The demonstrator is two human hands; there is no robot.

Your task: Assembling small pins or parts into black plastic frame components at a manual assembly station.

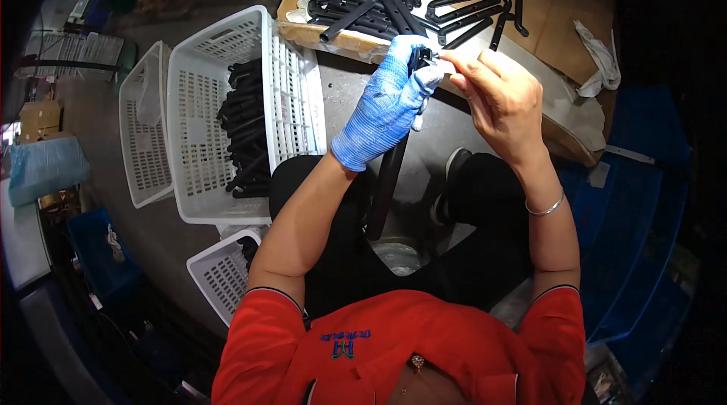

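My left hand (pixel 382 106), in a blue knitted glove, is closed round the upper end of a long black tube (pixel 388 185). The tube slants down between my knees, and its top has a dark fitting whose details are too small to tell. My bare right hand (pixel 503 102) meets that top end from the right, thumb and forefinger pinched together. A small pale thing shows at those fingertips, but I cannot make out what it is. Just beyond both hands, a pile of bent black tubes (pixel 363 7) lies on cardboard (pixel 556 7).
On my left stands a white plastic basket (pixel 178 132) holding many black tubes (pixel 246 128). Another white basket (pixel 136 140) is behind it, and a smaller one (pixel 219 276) sits nearer me. Crumpled white wrapping (pixel 598 60) lies at the cardboard's right; blue panels (pixel 628 200) stand beyond.
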